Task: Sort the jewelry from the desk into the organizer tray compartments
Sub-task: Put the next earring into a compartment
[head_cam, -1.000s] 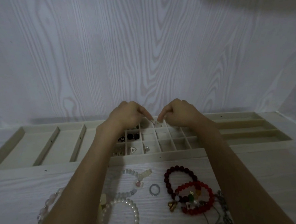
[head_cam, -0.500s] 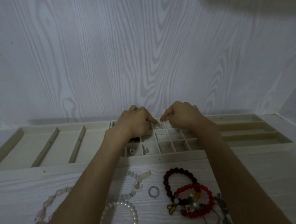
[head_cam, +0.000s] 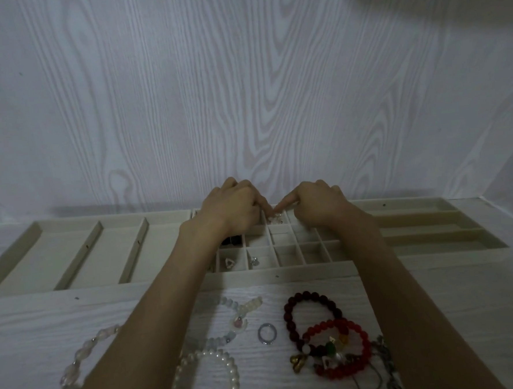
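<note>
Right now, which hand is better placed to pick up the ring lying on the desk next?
Probably the right hand. The ring lies in the bare gap between both forearms, just beside the dark red bracelet, nearer the right forearm. Both hands are busy at the tray's back row.

Brightness: dim and grey throughout, colours muted.
Shadows: broad dark patch across the wall [head_cam: 435, 0] at upper right; soft band along the organizer tray [head_cam: 284, 271] back edge.
Glare: faint glints on the ring [head_cam: 267, 334] and pearl bracelet [head_cam: 205, 378].
Sharpness: soft and grainy; small pieces at the fingers [head_cam: 283, 205] indistinct.
Distortion: wide-angle bowing of tabletop [head_cam: 466, 301] edges toward the corners.
</note>
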`<state>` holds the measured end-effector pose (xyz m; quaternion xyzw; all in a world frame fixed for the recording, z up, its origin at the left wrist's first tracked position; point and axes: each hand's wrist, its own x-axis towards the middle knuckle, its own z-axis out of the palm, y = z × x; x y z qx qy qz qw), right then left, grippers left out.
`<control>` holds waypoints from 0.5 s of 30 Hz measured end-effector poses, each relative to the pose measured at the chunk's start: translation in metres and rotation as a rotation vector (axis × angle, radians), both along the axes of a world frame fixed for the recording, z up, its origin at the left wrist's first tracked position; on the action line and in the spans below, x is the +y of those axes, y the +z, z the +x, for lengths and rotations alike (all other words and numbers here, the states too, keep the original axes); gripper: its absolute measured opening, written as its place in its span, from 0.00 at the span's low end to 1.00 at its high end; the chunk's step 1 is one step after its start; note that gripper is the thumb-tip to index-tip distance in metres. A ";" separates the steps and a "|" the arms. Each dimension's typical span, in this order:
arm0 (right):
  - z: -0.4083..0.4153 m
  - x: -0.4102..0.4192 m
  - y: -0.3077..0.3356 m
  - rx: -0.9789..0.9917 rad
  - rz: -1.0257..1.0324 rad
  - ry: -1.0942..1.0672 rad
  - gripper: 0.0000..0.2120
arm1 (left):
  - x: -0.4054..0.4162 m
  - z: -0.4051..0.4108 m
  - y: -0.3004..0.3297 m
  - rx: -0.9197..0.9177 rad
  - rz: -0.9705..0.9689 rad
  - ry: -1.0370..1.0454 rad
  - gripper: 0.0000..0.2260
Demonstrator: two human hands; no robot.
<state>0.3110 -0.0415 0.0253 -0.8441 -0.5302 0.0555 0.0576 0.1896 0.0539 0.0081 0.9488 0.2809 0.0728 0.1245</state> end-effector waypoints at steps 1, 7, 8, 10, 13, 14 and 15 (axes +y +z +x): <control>0.001 -0.001 0.002 0.003 0.029 -0.008 0.22 | 0.000 0.000 0.000 -0.004 0.001 -0.004 0.19; -0.001 -0.001 0.000 -0.012 -0.049 -0.003 0.22 | -0.002 0.003 -0.005 0.083 0.002 -0.027 0.16; -0.001 0.000 0.000 -0.008 -0.054 -0.007 0.22 | -0.002 0.004 -0.006 0.096 -0.005 -0.030 0.16; 0.000 -0.001 0.003 -0.003 -0.036 -0.021 0.22 | 0.000 0.003 -0.006 0.074 -0.016 -0.023 0.17; 0.002 -0.002 0.007 0.013 -0.035 -0.006 0.22 | 0.002 0.000 -0.003 0.021 -0.005 -0.006 0.18; 0.002 -0.001 0.006 0.019 -0.053 0.003 0.22 | 0.003 -0.001 -0.003 0.022 -0.003 -0.003 0.18; 0.001 -0.001 0.004 0.023 -0.073 0.008 0.22 | 0.003 -0.001 -0.003 0.029 -0.004 -0.001 0.18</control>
